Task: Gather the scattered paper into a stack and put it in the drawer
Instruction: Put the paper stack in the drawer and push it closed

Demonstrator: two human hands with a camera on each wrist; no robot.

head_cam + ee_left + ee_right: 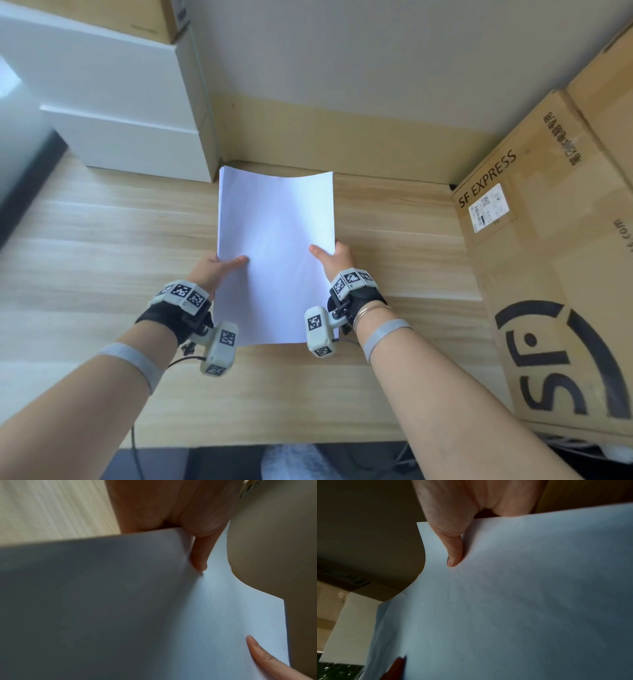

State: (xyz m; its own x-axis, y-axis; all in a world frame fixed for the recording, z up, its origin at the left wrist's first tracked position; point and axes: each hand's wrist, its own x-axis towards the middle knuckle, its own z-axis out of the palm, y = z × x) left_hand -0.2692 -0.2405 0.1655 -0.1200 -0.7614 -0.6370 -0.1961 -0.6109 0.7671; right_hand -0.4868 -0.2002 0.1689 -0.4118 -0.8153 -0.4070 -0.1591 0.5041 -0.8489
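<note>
A stack of white paper [274, 246] is held above the wooden desk [102, 240], its far end bowed slightly. My left hand [219, 265] pinches the stack's left edge, thumb lying on top and fingers hidden beneath. My right hand [334, 255] pinches the right edge the same way. In the left wrist view the paper [120, 608] fills the frame with my left hand's [197, 550] thumb pressed on it. The right wrist view shows the sheet [522, 601] with my right hand's [453, 550] thumb on top. The white drawer unit [120, 113] stands at the back left, its drawers closed.
A large SF Express cardboard box [548, 257] stands along the right side of the desk. Another cardboard box [161, 17] sits on top of the drawer unit. A wall runs behind the desk.
</note>
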